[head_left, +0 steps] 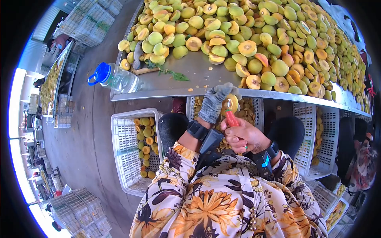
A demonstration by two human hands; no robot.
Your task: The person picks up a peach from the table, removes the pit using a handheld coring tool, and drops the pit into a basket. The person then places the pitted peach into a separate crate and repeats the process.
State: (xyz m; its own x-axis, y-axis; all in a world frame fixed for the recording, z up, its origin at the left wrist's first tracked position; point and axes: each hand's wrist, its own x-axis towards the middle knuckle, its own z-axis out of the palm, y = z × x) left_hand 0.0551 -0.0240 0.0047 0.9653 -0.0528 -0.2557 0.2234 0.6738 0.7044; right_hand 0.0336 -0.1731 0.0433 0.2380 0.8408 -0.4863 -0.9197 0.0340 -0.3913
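My left hand (214,102), in a grey glove, is closed around a halved yellow fruit (231,102) just in front of the metal table's edge. Bare and closed, my right hand (247,135) grips a red-handled tool (232,119) whose tip meets the cut face of the fruit. The tip's exact shape is too small to tell. Beyond both hands, a large heap of halved yellow-green fruit (248,47) covers much of the metal table (194,84). Below the hands, a crate (258,111) holds cut fruit pieces, partly hidden by my hands.
A water bottle with a blue lid (123,80) lies near the table's left corner, beside a leafy twig (172,73). White crates (121,158) (323,158) stand left and right of my legs. Stacked crates (81,212) are farther left. Another person (363,162) is at the far right.
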